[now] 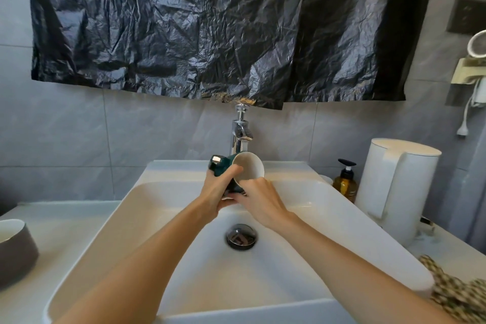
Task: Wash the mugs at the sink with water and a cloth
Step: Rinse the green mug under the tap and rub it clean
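**ITEM: GREEN MUG, HELD OVER BASIN. HAZARDS NOTED**

**Location.** The green mug (247, 168), white inside, was tilted on its side with its mouth toward you. It was above the back of the sink (210, 271), just in front of the tap (239, 131). Whether water ran could not be told.

**Hold.** Your left hand (218, 189) had its fingers curled round the dark outer wall, thumb near the rim. Your right hand (259, 201) lay against the lower rim. Its fingertips were hidden, so whether they gripped or merely touched could not be told.

**Cloth.** The patterned cloth (447, 289) lay on the counter by the sink's front right corner, well apart from both hands.

**Risks, as judged.**
1. Slip: a wet glazed wall and only one sure grip. A drop would likely have chipped the mug on the hard basin.
2. Knock: the rim sat near the spout, and a careless lift or turn could have rapped it on metal.
3. Reach for the cloth: taking your right hand away would have left all the weight on the left. The sweep passed near the white kettle (394, 187) and the soap bottle (345, 181).
4. The grey mug (14, 247) stood on the counter to the left, where a wide left elbow could have nudged it.
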`<state>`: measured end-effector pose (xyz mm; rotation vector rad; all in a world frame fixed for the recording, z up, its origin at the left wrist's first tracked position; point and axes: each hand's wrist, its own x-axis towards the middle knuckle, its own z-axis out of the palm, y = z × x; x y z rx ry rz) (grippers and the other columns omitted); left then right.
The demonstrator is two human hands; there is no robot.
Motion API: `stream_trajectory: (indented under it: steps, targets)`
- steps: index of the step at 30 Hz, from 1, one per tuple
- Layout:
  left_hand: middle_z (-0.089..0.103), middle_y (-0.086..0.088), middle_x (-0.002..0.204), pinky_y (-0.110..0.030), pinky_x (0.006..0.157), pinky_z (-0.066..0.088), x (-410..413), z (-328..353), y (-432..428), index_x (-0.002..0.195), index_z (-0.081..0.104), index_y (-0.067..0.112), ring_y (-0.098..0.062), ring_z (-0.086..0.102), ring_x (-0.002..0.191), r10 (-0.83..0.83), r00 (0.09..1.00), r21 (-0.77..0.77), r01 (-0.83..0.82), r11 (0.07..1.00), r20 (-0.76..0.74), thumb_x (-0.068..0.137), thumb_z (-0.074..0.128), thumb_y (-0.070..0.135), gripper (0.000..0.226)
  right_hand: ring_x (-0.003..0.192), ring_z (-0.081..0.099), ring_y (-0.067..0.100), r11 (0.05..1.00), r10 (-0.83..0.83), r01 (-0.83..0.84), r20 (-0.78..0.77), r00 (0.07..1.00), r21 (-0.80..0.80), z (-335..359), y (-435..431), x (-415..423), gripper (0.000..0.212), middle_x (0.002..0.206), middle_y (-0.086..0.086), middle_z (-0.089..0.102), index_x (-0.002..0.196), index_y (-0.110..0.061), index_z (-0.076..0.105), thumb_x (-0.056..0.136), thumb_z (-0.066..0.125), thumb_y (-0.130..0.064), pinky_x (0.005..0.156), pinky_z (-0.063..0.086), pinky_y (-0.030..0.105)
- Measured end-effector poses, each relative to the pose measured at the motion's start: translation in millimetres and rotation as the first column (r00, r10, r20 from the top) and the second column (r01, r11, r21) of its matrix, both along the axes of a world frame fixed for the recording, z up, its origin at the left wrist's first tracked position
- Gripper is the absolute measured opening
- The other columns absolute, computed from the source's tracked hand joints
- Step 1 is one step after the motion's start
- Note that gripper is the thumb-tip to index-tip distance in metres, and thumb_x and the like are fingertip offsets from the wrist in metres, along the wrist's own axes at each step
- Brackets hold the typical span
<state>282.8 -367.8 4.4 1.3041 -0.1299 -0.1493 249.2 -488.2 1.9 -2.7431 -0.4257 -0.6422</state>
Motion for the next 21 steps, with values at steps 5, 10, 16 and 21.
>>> stream_trajectory:
  steps: [5, 10, 16, 21]
  targets:
    - [0.059, -0.006, 0.113, -0.037, 0.068, 0.059, 5, 2, 10, 0.12, 0.048, 0.025, -0.027, 0.06, 0.102, 0.095, 0.995, 0.17, -0.098, 0.981, 0.023, 0.082, 0.071, 0.035, 0.046, 0.103, 0.058, 0.032, 0.934, -0.055, 0.05, -0.002, 0.998, -0.355, -5, -9, 5, 0.03, 0.112, 0.008, 0.063, 0.116, -0.021, 0.058, 0.093, 0.051, -0.039, 0.076, 0.044, 0.036]
    - [0.056, -0.007, 0.114, -0.043, 0.072, 0.06, 3, 1, 11, 0.128, 0.04, 0.027, -0.032, 0.061, 0.1, 0.046, 0.999, 0.188, -0.041, 0.981, -0.023, 0.085, 0.065, 0.042, 0.051, 0.097, 0.061, 0.035, 0.919, -0.014, 0.003, -0.026, 1.0, -0.394, -6, 1, 5, 0.02, 0.103, 0.014, 0.066, 0.107, -0.012, 0.06, 0.099, 0.047, -0.025, 0.074, 0.045, 0.036]
    - [0.057, -0.007, 0.115, -0.038, 0.069, 0.059, 4, 1, 14, 0.126, 0.048, 0.021, -0.027, 0.059, 0.1, 0.036, 0.998, 0.359, -0.049, 0.932, 0.042, 0.086, 0.065, 0.042, 0.049, 0.095, 0.062, 0.03, 0.888, -0.008, 0.0, -0.014, 1.0, -0.461, -8, -14, 3, 0.028, 0.108, 0.004, 0.066, 0.114, -0.022, 0.058, 0.099, 0.043, -0.04, 0.066, 0.041, 0.031]
    - [0.054, -0.005, 0.126, -0.045, 0.077, 0.059, 4, 6, 15, 0.135, 0.046, 0.035, -0.026, 0.058, 0.104, 0.027, 0.999, 0.23, -0.036, 0.972, 0.042, 0.089, 0.062, 0.042, 0.049, 0.095, 0.061, 0.035, 0.9, 0.011, -0.001, 0.02, 1.0, -0.436, -4, -1, 2, 0.02, 0.102, 0.012, 0.066, 0.111, -0.017, 0.059, 0.1, 0.045, -0.026, 0.066, 0.037, 0.033]
